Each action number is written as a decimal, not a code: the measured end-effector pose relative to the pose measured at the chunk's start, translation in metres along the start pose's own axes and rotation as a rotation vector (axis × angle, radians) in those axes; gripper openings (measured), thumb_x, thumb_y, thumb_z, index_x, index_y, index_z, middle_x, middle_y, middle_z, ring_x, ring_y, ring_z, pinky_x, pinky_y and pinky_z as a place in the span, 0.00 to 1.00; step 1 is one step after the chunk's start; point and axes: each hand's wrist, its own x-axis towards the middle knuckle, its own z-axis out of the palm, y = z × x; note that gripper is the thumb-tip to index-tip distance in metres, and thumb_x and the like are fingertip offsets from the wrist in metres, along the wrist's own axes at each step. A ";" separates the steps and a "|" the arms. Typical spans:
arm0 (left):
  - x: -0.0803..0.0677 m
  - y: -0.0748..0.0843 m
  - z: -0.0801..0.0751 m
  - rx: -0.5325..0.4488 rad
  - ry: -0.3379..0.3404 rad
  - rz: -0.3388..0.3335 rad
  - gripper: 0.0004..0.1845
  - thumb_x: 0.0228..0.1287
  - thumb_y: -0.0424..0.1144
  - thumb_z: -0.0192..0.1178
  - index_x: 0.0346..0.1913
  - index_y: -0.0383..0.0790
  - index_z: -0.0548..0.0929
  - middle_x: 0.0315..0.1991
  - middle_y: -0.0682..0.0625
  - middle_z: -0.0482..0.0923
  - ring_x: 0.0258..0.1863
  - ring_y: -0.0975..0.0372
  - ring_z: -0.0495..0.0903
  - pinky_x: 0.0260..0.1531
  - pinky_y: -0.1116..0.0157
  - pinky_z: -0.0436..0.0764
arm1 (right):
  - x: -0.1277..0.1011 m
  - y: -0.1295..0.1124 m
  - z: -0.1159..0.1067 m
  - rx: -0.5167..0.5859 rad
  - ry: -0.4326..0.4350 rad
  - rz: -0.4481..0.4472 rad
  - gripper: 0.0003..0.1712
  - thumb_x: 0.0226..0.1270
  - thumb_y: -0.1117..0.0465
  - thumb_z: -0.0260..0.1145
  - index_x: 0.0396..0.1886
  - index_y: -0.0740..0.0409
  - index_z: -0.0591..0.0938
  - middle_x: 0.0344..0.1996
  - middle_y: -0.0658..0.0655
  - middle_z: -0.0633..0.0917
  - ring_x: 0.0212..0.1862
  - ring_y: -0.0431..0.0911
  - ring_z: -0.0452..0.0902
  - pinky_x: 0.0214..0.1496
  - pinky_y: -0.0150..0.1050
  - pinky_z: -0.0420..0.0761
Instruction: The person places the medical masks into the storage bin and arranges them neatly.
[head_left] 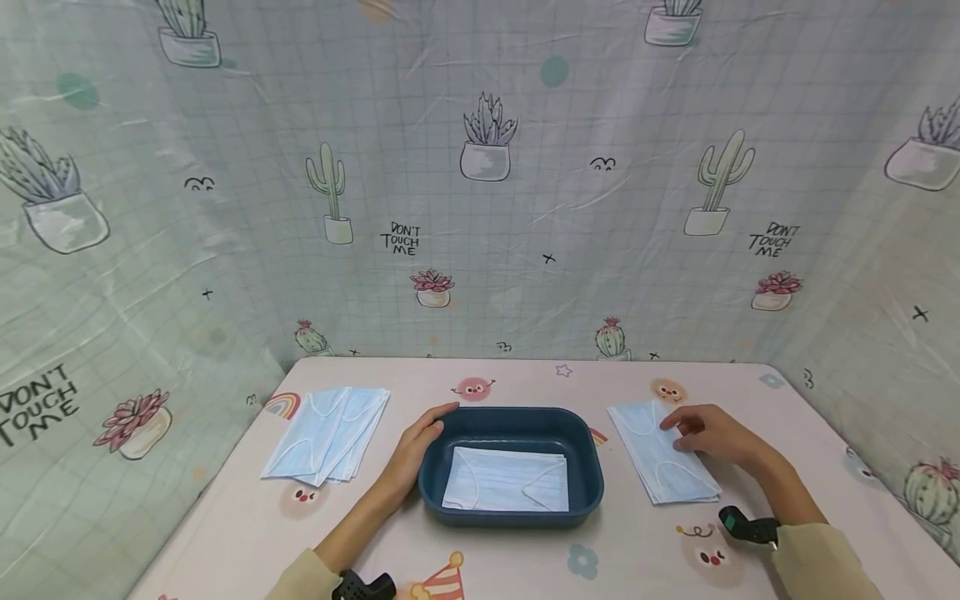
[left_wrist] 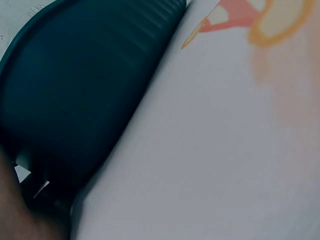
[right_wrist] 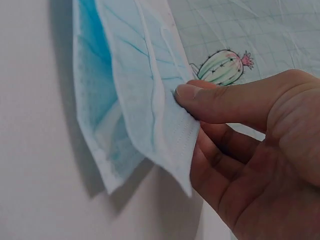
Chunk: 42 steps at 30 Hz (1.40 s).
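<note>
Right hand has a face mask pinched at the right pile, thumb near fingertips
Left hand grips the navy tray's left rim, middle; one tray, one mask inside, one left pile too.

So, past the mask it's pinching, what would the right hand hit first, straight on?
Probably the blue tray, near its far right corner; depth is unclear, so the right hand might pass above.

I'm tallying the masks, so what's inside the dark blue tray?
A light-blue face mask lies flat inside the dark blue tray. Whether more masks lie beneath it cannot be seen, since it covers whatever is under it.
</note>
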 end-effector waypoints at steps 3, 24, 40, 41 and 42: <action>0.000 -0.001 0.000 0.003 0.006 0.000 0.22 0.83 0.43 0.43 0.72 0.53 0.75 0.75 0.52 0.71 0.80 0.53 0.62 0.82 0.45 0.51 | 0.000 0.001 0.000 0.033 -0.004 0.022 0.16 0.65 0.66 0.70 0.52 0.64 0.86 0.36 0.56 0.75 0.41 0.48 0.70 0.34 0.32 0.76; 0.002 -0.003 0.000 -0.002 -0.002 0.007 0.22 0.83 0.44 0.43 0.72 0.54 0.75 0.75 0.53 0.71 0.80 0.54 0.61 0.82 0.44 0.50 | 0.000 0.008 -0.006 0.112 -0.067 0.035 0.21 0.67 0.63 0.71 0.58 0.65 0.83 0.41 0.57 0.79 0.42 0.47 0.74 0.37 0.34 0.81; 0.001 -0.002 -0.001 -0.008 -0.009 -0.002 0.22 0.84 0.45 0.43 0.73 0.54 0.74 0.76 0.53 0.70 0.81 0.55 0.60 0.82 0.45 0.50 | -0.003 0.007 -0.009 0.134 -0.089 0.024 0.25 0.69 0.63 0.69 0.64 0.65 0.80 0.54 0.64 0.80 0.49 0.50 0.72 0.42 0.36 0.82; 0.001 -0.002 -0.001 -0.007 -0.009 -0.001 0.22 0.84 0.45 0.43 0.73 0.54 0.74 0.76 0.53 0.70 0.81 0.55 0.60 0.82 0.45 0.50 | -0.003 0.007 -0.009 0.141 -0.089 0.033 0.25 0.69 0.63 0.69 0.64 0.64 0.80 0.56 0.65 0.80 0.49 0.50 0.73 0.43 0.36 0.83; 0.001 -0.002 -0.001 -0.006 -0.009 -0.001 0.22 0.84 0.45 0.43 0.73 0.54 0.74 0.76 0.53 0.70 0.81 0.55 0.60 0.82 0.45 0.50 | -0.003 0.007 -0.010 0.141 -0.098 0.022 0.25 0.69 0.63 0.68 0.64 0.65 0.80 0.58 0.68 0.79 0.50 0.51 0.73 0.43 0.37 0.83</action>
